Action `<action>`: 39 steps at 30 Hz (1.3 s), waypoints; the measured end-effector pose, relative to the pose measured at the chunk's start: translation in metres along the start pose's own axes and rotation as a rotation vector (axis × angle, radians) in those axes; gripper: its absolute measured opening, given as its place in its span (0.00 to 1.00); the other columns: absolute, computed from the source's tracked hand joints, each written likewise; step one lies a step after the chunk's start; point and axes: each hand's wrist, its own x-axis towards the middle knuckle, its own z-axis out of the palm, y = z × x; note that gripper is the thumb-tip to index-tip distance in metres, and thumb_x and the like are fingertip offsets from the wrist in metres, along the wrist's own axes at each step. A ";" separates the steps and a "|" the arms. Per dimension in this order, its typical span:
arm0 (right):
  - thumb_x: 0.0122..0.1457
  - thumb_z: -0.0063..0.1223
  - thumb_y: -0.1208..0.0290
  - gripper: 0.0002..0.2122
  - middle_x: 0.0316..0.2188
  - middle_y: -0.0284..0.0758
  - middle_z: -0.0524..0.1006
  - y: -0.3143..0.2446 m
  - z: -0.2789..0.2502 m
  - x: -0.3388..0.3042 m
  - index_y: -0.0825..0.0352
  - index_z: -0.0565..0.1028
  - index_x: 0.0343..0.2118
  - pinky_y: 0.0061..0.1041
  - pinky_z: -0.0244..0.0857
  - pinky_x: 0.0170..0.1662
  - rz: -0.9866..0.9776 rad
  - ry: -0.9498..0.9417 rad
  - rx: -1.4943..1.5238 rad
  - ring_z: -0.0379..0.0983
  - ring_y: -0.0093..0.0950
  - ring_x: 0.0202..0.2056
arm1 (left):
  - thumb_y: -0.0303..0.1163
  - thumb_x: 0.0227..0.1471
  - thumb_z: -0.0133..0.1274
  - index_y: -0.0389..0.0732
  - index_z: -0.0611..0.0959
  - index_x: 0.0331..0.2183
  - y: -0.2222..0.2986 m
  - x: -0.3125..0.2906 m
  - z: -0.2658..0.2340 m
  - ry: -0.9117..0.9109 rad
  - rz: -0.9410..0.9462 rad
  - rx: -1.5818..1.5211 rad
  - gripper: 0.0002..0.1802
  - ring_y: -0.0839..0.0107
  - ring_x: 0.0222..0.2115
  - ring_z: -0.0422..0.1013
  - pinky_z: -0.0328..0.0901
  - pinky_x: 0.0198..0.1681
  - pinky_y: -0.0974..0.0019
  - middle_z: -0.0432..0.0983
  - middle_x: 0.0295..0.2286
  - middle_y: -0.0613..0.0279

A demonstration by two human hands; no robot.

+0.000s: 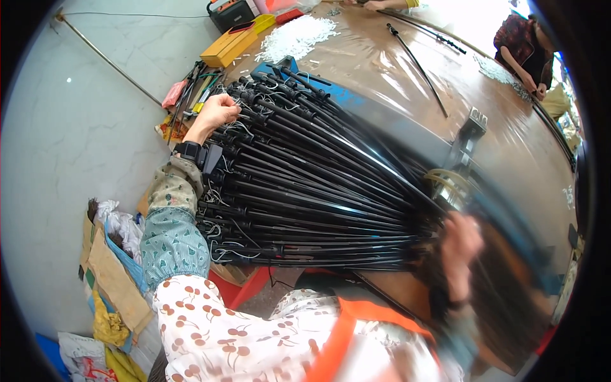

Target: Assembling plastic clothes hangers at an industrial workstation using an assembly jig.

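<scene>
Across the near edge of the brown table (509,146), in the head view, lies a big fan of black rods (305,191), thin, glossy and straight, each with a thicker black collar near its left end and thin white wire looped about it. They lie packed side by side and stacked, spread wide at the left and drawn together at the right; they are too many and too tightly overlapped to count.

The left hand (216,113) rests on the upper left ends of the fan, its fingers curled down together onto the collars; whether they pinch a single rod cannot be told. A black wrist device (191,151) sits on that arm above a green patterned sleeve (170,239).

The right hand (459,245) is at the narrow right end of the fan, heavily blurred, so the state of its fingers cannot be told.

Farther back on the table lie two more long black rods (417,63), apart from the fan, one pile of small white pieces (296,37), one yellow box (234,43) and one blue tray (331,92) under the fan's top edge. One other person (523,48) sits at the far right edge of the table, hands on it. On the floor at the lower left stand crumpled bags (111,280).
</scene>
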 end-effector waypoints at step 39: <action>0.48 0.65 0.79 0.09 0.20 0.38 0.74 0.002 -0.015 -0.013 0.66 0.78 0.32 0.33 0.65 0.24 0.155 0.100 0.057 0.72 0.38 0.21 | 0.28 0.53 0.54 0.37 0.79 0.46 0.237 -0.124 0.188 0.013 1.525 0.587 0.17 0.60 0.40 0.74 0.67 0.46 0.57 0.77 0.40 0.55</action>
